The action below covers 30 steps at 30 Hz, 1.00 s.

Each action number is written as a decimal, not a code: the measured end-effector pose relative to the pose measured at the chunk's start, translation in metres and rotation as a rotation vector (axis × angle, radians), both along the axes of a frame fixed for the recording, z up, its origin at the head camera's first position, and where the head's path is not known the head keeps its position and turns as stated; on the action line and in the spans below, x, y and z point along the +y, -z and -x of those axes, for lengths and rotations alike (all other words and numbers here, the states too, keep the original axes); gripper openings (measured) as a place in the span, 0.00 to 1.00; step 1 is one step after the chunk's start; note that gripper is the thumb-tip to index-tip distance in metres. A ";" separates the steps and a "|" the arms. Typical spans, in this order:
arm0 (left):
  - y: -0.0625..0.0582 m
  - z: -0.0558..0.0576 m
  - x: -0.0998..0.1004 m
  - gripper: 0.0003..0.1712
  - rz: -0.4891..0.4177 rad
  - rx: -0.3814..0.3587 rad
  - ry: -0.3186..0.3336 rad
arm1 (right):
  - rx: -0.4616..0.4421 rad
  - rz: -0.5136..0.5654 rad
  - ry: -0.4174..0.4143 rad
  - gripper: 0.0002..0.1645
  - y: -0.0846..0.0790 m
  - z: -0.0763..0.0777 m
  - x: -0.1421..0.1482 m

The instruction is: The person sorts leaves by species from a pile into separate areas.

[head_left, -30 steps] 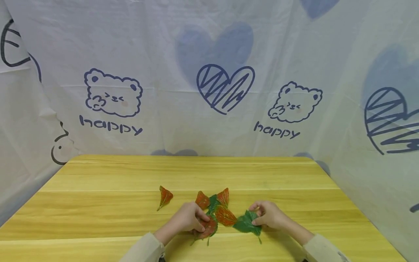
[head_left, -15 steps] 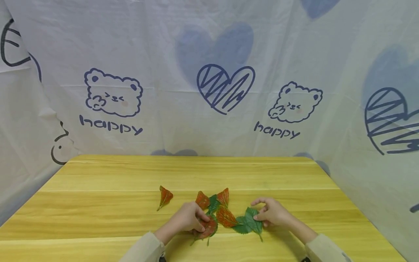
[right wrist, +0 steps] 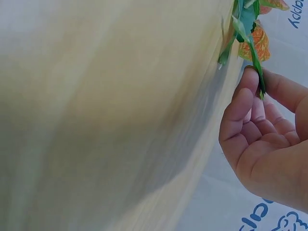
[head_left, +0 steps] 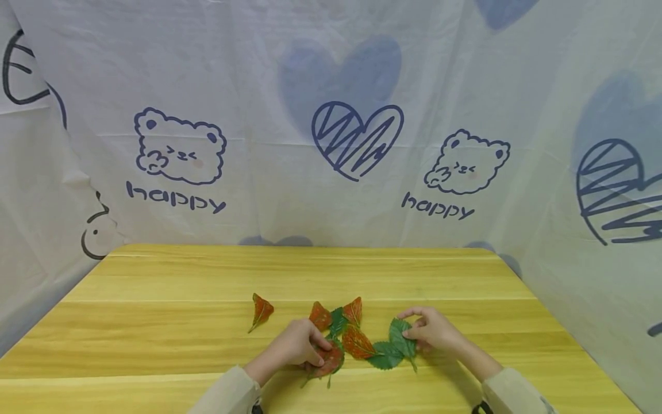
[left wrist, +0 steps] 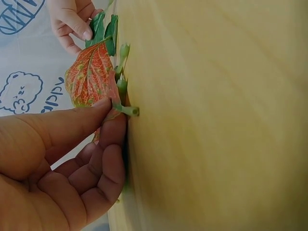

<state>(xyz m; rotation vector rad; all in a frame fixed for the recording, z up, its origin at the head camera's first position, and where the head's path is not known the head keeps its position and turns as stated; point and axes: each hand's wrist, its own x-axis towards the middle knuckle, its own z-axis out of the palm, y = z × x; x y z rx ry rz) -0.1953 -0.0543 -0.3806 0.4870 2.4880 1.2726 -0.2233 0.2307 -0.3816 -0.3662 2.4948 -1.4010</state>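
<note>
My left hand [head_left: 299,344] pinches a red leaf [head_left: 333,360] between thumb and forefinger, low over the table at the near end of a leaf cluster. In the left wrist view the thumb lies near a red veined leaf [left wrist: 91,74] and its stem. To the right, my right hand [head_left: 435,332] pinches a green leaf [head_left: 400,333] by its right edge; in the right wrist view this green leaf [right wrist: 256,62] stands edge-on between thumb and fingers. Its lower part overlaps another green leaf [head_left: 385,356], which touches a red leaf [head_left: 357,342] in the middle.
Behind my left hand lie two red leaves [head_left: 353,311] with a green leaf [head_left: 338,322] between them. A single red leaf [head_left: 261,311] lies apart to the left. The wooden table [head_left: 155,282] ends at a printed white curtain [head_left: 258,172].
My right hand has shifted slightly away from me, drawing its green leaf up and turning it, so more of the green leaf beneath shows. My left hand has stayed in place.
</note>
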 end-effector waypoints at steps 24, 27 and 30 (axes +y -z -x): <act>0.002 0.002 0.000 0.12 -0.001 0.000 0.004 | 0.032 0.005 0.076 0.19 0.000 0.018 0.001; 0.001 0.002 0.000 0.12 0.001 -0.002 0.003 | 0.044 -0.013 0.128 0.15 0.001 0.023 0.000; 0.001 0.001 0.000 0.12 0.006 0.003 0.005 | 0.047 -0.033 0.189 0.12 0.001 0.027 -0.002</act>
